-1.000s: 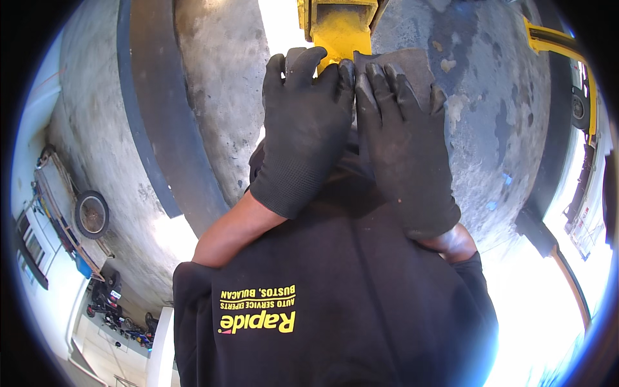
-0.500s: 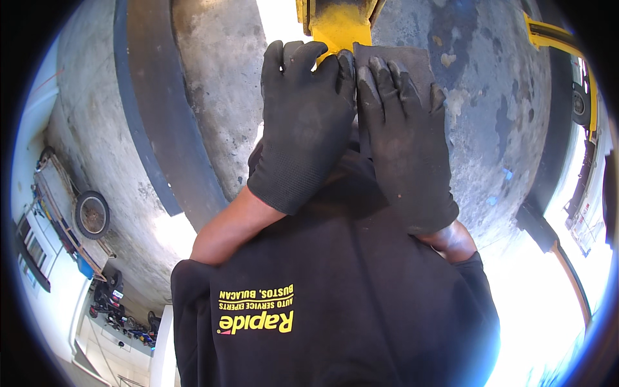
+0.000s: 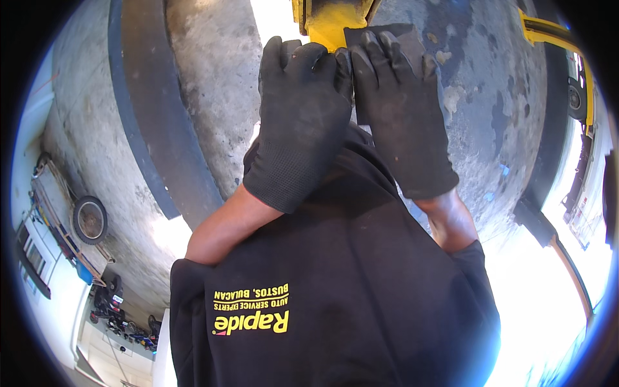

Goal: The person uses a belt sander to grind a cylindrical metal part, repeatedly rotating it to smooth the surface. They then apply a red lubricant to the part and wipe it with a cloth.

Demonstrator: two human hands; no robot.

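Note:
My left hand (image 3: 302, 109), in a black knit glove, is held palm down near the top middle, its fingers bent forward and down. What its fingertips close on is hidden beneath them. Beside it, almost touching, my right hand (image 3: 401, 119) wears a matching glove. Its fingers stretch over a dark grey, flat sheet (image 3: 409, 40), gripping or pressing it from above; the thumb's hold is not clear. The sheet's far edge shows past the fingertips and a strip shows along the left side of the hand. Just ahead of both hands is a yellow metal part (image 3: 332, 29).
A dark strip (image 3: 158, 109) curves across the stained concrete floor (image 3: 213, 71) on the left. Farther left stand a wheeled cart (image 3: 90, 219) and motorcycles (image 3: 113, 309). At the right are yellow metal framing (image 3: 548, 31) and a dark beam (image 3: 535, 219).
My right hand and the grey sheet have moved forward, away from me, and the sheet's far edge now tilts. My left hand has shifted slightly left, its fingers curled lower.

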